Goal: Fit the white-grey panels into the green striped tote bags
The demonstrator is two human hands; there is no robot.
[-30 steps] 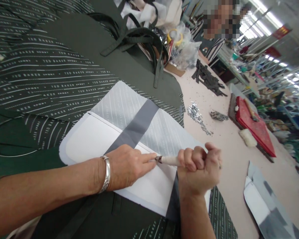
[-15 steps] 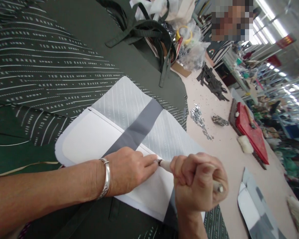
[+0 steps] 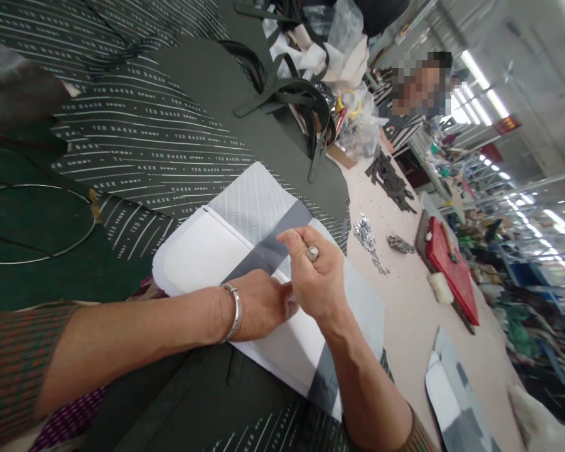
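A white and grey panel (image 3: 193, 251), crossed by a dark grey strip (image 3: 263, 254), lies on dark printed fabric (image 3: 179, 157). My left hand (image 3: 258, 304), with a silver bangle at the wrist, rests on the panel beside its seam. Its fingers are bent together; what they pinch, if anything, is too small to make out. Just right of it, my right hand (image 3: 317, 276) is closed in a fist around a slim, pale-handled tool (image 3: 312, 253). Only the tool's round metallic end shows on top; its tip is hidden.
Small silver metal bits (image 3: 367, 238) are scattered on the pale table (image 3: 400, 301). Beyond them lie dark strips (image 3: 390, 182) and a red board (image 3: 449, 270). Another panel (image 3: 452, 389) is at lower right. Straps (image 3: 306, 94) and plastic bags sit at the back, near another person.
My right hand has risen and turned, so the tool now stands more upright. My left fingers have curled in beside it. The camera view has shifted.
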